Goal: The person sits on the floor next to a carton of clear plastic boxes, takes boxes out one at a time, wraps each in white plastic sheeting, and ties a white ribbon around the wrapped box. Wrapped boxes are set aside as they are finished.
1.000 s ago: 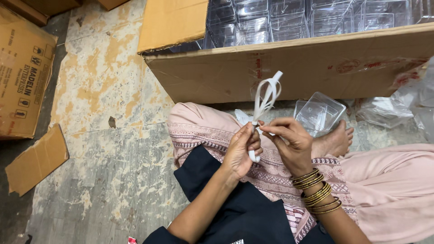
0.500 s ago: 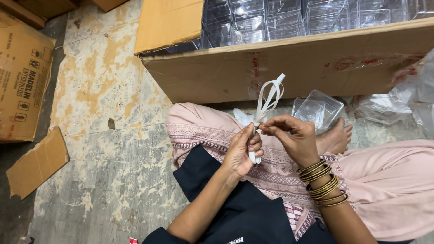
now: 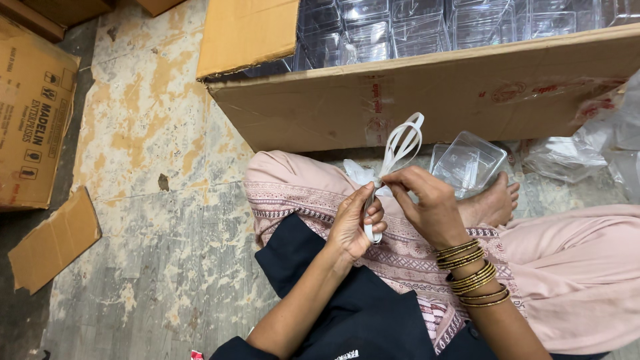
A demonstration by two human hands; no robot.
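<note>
I sit cross-legged on the floor. My left hand [image 3: 357, 223] grips the lower end of a coiled white cable [image 3: 400, 147], whose loops stand up above my fingers. My right hand [image 3: 427, 203], with gold bangles on the wrist, pinches the cable bundle at its middle, just above the left hand. A clear plastic box [image 3: 467, 163] lies on the floor right behind my right hand, beside my bare foot [image 3: 493, 200]. A bit of white plastic wrap [image 3: 360, 173] shows behind the hands.
A large open cardboard carton [image 3: 427, 100] filled with several clear plastic boxes stands in front of me. A printed cardboard box [image 3: 33, 133] and a loose cardboard scrap [image 3: 53, 240] lie at the left. Crumpled plastic bags [image 3: 587, 147] sit at the right.
My right hand has shifted slightly along the cable bundle, fingers working at its middle. The left hand keeps its grip. The view has hardly moved.
</note>
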